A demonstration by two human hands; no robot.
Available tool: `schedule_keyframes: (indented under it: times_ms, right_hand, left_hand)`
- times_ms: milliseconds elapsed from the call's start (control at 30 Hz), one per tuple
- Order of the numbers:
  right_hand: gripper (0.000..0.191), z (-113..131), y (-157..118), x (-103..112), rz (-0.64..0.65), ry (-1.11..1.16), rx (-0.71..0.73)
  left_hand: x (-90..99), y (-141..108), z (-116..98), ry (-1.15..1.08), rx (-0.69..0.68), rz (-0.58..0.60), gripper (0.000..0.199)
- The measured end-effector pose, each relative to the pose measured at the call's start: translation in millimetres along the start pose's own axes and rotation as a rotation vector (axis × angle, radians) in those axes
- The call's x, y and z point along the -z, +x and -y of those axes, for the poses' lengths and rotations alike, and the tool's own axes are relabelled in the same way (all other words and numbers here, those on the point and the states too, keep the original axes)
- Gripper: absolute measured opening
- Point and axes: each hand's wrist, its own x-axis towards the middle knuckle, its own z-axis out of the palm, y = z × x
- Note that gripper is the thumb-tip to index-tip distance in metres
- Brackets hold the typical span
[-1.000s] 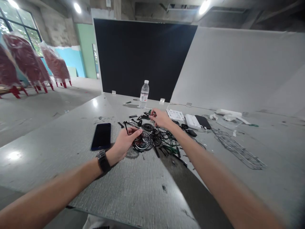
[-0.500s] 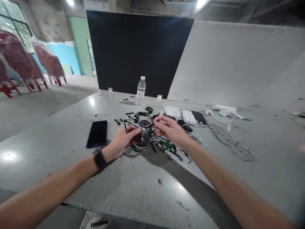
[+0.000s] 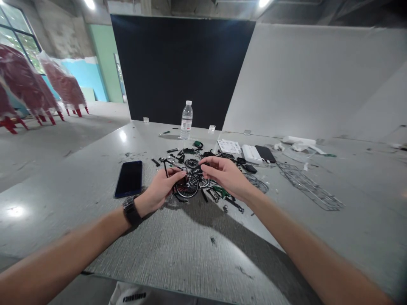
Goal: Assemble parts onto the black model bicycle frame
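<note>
My left hand (image 3: 161, 186), a dark watch on its wrist, is closed on a partly built model bicycle (image 3: 187, 187), with thumb and fingers pinching the dark frame. Its black-spoked wheel with a light rim faces me, and a thin dark bar sticks up by the fingers. To the right, my right hand (image 3: 222, 173) has its thumb and fingertips pinched together close to the bicycle; a small dark piece seems to be between them, too small to name. Under and around both hands lie loose parts, among them another wheel (image 3: 191, 163) and a green part (image 3: 221, 191).
A phone (image 3: 129, 178) lies left of my left hand. Behind the parts stands a water bottle (image 3: 186, 120). Printed sheets (image 3: 229, 146), a white box (image 3: 252, 154) and a dark flat pad (image 3: 265, 154) lie at the right back. A grey parts frame (image 3: 307, 186) lies farther right.
My right hand has moved slightly left, bringing its pinched fingertips closer to the bicycle. The left hand keeps its hold on the bicycle. The view has shifted a little.
</note>
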Motion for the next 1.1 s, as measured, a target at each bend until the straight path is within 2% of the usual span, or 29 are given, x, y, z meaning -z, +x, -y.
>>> schedule_keyframes:
  times_ms: [100, 267, 500, 700, 1000, 1100]
  right_hand:
    - [0.030, 2, -2, -1, 0.058, -0.094, 0.003]
    - [0.031, -2, -3, -6, 0.184, -0.106, 0.030]
    - [0.029, -5, -5, -10, 0.231, -0.195, 0.063]
    - [0.026, 3, -8, -6, 0.188, -0.172, 0.127]
    - [0.026, 4, -9, -4, 0.210, -0.238, 0.120]
    - [0.024, 5, -8, -4, 0.154, -0.252, 0.147]
  left_hand:
    - [0.4, 1, 0, 0.008, -0.023, -0.039, 0.021]
    - [0.5, 2, -2, -0.011, -0.049, -0.090, 0.023]
    - [1.1, 2, -2, 0.002, -0.073, -0.105, 0.026]
    - [1.2, 1, -3, -0.005, -0.084, -0.095, 0.023]
    - [2.4, 1, -2, 0.055, -0.101, -0.068, 0.021]
    - [3.1, 2, -1, 0.049, -0.088, -0.055, 0.022]
